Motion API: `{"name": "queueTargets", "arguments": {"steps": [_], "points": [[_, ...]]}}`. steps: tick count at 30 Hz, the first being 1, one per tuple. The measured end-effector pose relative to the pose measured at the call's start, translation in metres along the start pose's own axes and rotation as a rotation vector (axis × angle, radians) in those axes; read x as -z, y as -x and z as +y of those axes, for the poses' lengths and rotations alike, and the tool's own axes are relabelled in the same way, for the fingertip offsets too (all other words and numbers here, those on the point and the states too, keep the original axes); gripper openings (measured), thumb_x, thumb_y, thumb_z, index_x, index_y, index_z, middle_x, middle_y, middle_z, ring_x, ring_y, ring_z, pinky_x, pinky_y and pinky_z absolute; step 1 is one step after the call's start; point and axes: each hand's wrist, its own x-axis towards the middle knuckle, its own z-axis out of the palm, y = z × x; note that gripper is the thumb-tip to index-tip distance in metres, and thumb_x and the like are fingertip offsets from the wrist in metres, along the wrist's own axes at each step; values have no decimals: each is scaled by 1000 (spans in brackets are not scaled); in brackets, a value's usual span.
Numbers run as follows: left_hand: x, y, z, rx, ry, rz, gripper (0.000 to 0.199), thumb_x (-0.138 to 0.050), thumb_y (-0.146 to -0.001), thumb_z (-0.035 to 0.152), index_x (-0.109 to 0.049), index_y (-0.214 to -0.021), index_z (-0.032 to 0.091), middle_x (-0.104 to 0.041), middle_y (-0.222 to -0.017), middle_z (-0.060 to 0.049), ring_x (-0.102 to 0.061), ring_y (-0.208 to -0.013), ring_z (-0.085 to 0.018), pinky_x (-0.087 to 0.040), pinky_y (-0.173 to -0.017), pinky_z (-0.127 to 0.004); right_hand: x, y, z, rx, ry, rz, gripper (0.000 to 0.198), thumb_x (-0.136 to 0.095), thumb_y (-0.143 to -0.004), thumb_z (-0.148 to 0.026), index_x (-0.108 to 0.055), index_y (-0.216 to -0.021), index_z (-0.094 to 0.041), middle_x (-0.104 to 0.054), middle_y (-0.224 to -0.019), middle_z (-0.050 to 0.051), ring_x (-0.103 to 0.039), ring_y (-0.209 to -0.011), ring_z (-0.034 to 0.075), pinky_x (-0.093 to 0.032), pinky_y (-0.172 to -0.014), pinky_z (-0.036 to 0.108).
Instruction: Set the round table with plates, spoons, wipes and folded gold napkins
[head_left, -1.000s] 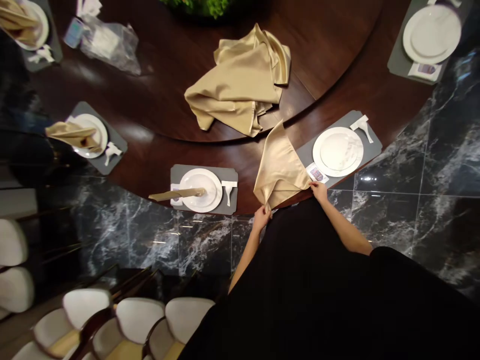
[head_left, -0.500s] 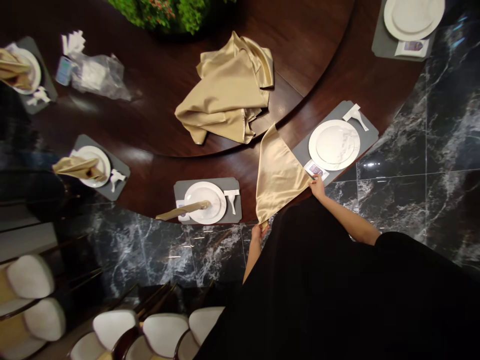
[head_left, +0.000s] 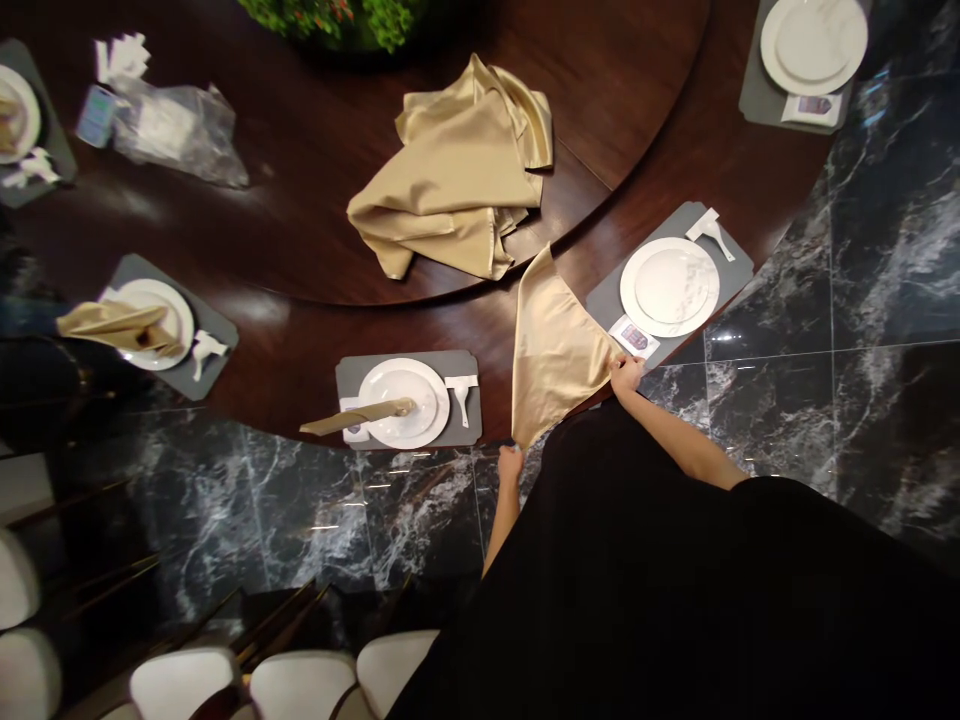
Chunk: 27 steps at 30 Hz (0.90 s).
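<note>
A gold satin napkin (head_left: pixel 559 345), folded to a triangle, lies at the table's edge between two place settings. Its near left corner is pinched in my left hand (head_left: pixel 511 463), just off the edge. My right hand (head_left: pixel 626 374) grips the right corner, beside a small printed packet (head_left: pixel 634 336) on a grey placemat (head_left: pixel 604 295). On that placemat are stacked white plates (head_left: pixel 670 287) and a white spoon on a rest (head_left: pixel 714 232). To the left, a rolled gold napkin (head_left: pixel 358 415) stands on another plate stack (head_left: pixel 424 410).
More gold napkins (head_left: pixel 457 180) lie heaped on the raised round turntable (head_left: pixel 615 120). A plastic bag (head_left: pixel 176 130) and a phone (head_left: pixel 97 116) rest at the left, and greenery (head_left: pixel 337 20) stands at the back. White chairs (head_left: pixel 300 685) line the lower left, over a marble floor (head_left: pixel 300 510).
My left hand has turned so its fingers close over the napkin's corner. My right hand has shifted slightly left and down with its corner. The whole view has drifted a little.
</note>
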Motion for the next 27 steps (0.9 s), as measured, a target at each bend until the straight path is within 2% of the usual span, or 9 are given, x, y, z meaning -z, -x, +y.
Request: {"name": "queueTargets", "arguments": {"steps": [4, 7, 10, 12, 14, 16, 18, 22, 27], "points": [[2, -19, 16, 63, -62, 75, 41, -64, -83, 5, -36, -72, 32, -43, -60, 4, -43, -57, -20, -35, -67, -36, -1, 0, -7, 3, -24, -48, 7, -63, -87, -28, -59, -91, -24, -70, -117, 16, -62, -101, 27, -53, -105, 38], [-3, -34, 38, 1, -53, 59, 34, -62, -81, 2, -45, -72, 30, -54, -67, 1, -52, -66, -20, -39, -72, -34, 1, -1, -17, -8, -78, -89, 15, -62, -88, -24, -58, -102, -25, -70, -95, 8, -63, -93, 27, -53, -97, 37], [-7, -49, 76, -125, 3, -6, 21, -64, -81, 5, -58, -82, 25, -69, -83, -3, -65, -79, -20, -48, -80, -31, 10, 2, -36, 45, -75, -154, 8, -61, -93, -27, -58, -100, -25, -72, -91, 9, -64, -94, 29, -53, -95, 37], [-7, -56, 115, -336, 67, -63, 20, -67, -83, 10, -66, -99, 23, -76, -106, -8, -73, -98, -23, -56, -89, -32, 24, 7, -52, 202, -40, -248, 7, -60, -98, -30, -59, -95, -24, -72, -92, 10, -64, -94, 29, -52, -94, 36], [-4, -62, 164, -668, 78, -113, 36, -72, -84, 17, -68, -120, 21, -75, -133, -16, -72, -125, -28, -60, -102, -39, 44, 12, -72, 465, -6, -342, 14, -59, -102, -34, -61, -94, -23, -72, -95, 10, -64, -95, 28, -51, -93, 35], [2, -67, 218, -980, -30, -175, 54, -82, -85, 27, -65, -136, 21, -66, -154, -20, -62, -147, -34, -57, -117, -49, 72, 17, -94, 775, 23, -427, 16, -61, -105, -35, -64, -95, -23, -71, -99, 10, -64, -94, 26, -51, -91, 35], [9, -72, 271, -1216, -181, -306, 56, -87, -88, 34, -65, -138, 23, -62, -161, -19, -58, -153, -36, -52, -125, -55, 105, 21, -119, 1048, 31, -502, 14, -64, -105, -33, -67, -96, -23, -70, -100, 10, -63, -91, 25, -51, -86, 34], [18, -80, 348, -1412, -395, -497, 44, -89, -90, 40, -70, -126, 23, -75, -139, -15, -68, -140, -34, -48, -127, -56, 175, 31, -171, 1288, -106, -510, 16, -74, -106, -38, -72, -98, -24, -71, -94, 6, -64, -83, 22, -52, -77, 33], [36, -81, 377, -1381, -357, -412, 27, -86, -94, 45, -70, -95, 23, -71, -84, -2, -75, -92, -22, -58, -108, -42, 239, 46, -217, 1202, -416, -374, 32, -89, -97, -55, -77, -103, -26, -72, -92, 2, -68, -82, 20, -58, -74, 32]]}}
